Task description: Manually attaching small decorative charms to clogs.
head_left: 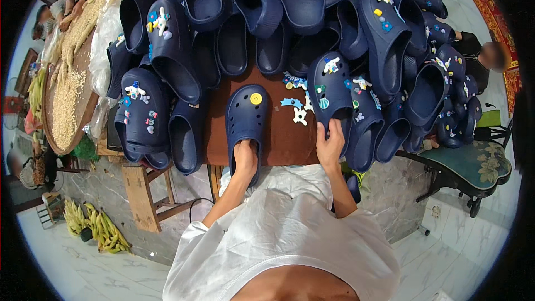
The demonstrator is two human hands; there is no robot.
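Note:
My left hand (245, 158) is pushed into the heel opening of a navy clog (238, 112) that has one yellow button charm (256, 98) on its toe. Its fingers are hidden inside the shoe. At the right, my right hand (331, 140) has its thumb and fingers closed at the rear edge of another navy clog (333, 86), which carries a white character and a shell charm. Loose blue and white charms (300, 113) lie on the brown tabletop (281, 142) between the two clogs.
Navy clogs (301, 0), many with charms, are stacked across the back and both sides. To the left are a round tray of pale kernels (66, 103), a wooden stool (140, 198) and corn (103, 228). A padded chair (468, 164) and another person (473, 58) are at the right.

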